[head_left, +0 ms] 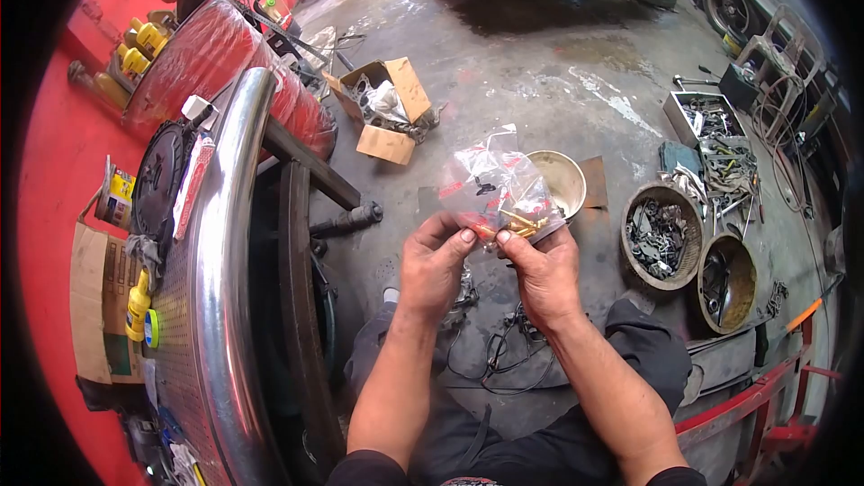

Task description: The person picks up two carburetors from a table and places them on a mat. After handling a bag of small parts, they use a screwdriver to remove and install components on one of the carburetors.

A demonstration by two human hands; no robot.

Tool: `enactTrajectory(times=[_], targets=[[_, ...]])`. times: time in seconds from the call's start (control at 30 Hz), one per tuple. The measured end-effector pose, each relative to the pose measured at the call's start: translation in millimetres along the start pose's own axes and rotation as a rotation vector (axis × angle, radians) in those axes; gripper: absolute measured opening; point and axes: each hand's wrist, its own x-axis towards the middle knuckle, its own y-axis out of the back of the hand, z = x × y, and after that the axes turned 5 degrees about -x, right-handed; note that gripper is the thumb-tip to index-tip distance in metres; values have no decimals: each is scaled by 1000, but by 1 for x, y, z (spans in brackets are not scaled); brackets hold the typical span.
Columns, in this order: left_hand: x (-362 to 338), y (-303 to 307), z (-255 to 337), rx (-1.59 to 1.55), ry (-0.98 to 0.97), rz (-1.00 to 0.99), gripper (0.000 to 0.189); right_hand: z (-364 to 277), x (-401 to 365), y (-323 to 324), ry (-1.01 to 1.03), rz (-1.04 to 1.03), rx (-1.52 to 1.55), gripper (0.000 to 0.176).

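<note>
Between my two hands is a clear plastic bag with red print. Small brass-coloured parts show inside its lower right part, and something red or orange lies at the lower left. My left hand pinches the bag's near left edge between thumb and fingers. My right hand grips the near right edge, its thumb close to the brass parts. A small dark piece shows in the middle of the bag; I cannot make out what it is. Below my hands, dark cables lie on the floor, partly hidden by my arms.
A perforated metal bench with a rounded edge runs along the left. An open cardboard box stands ahead. A pale bucket sits behind the bag. On the right are tubs of metal parts, a tool tray and a red frame.
</note>
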Motion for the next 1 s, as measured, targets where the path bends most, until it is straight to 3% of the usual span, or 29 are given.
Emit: enactTrajectory(times=[0.5,1.0], targets=[[1,7,-7,-118,-3,89,18,3,-5,-4,15,-79,51,42],[-4,3,-5,128,-117,83,21,3,-5,1,-2,-54,35,43]])
